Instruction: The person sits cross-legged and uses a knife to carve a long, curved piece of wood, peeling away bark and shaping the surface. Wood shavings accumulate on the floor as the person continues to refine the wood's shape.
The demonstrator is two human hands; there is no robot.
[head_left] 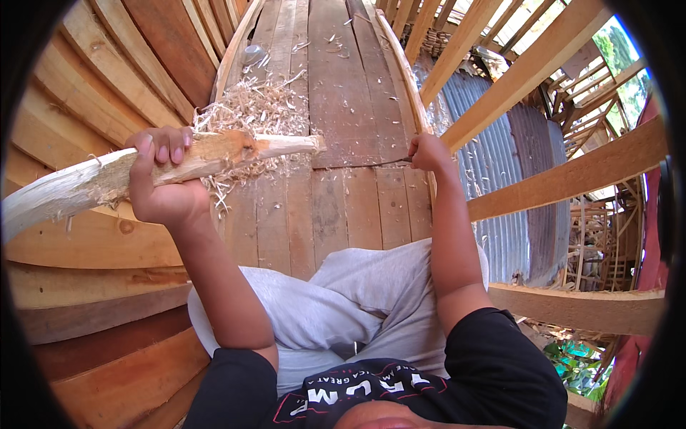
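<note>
A pale, rough-hewn length of wood (pixel 218 150) spans the left half of the view, its narrowed, whittled end (pixel 293 145) over the floor. My left hand (pixel 168 179) is wrapped round it a little left of the middle. Out to the right, my right hand (pixel 431 152) is closed in a fist near a wooden rail. From that fist a knife (pixel 371 165) points left, its thin dark blade seen nearly edge-on. The fingers hide its handle. The blade's tip lies just below the whittled end, apart from it as far as I can tell.
Curled wood shavings (pixel 261 104) are heaped on the plank floor (pixel 339 86), beyond the wood. Stacked boards (pixel 86 243) line the left side. Slanting timber posts (pixel 529 71) stand at the right, with corrugated metal sheets (pixel 500 164) beyond. My crossed legs (pixel 321 300) are below.
</note>
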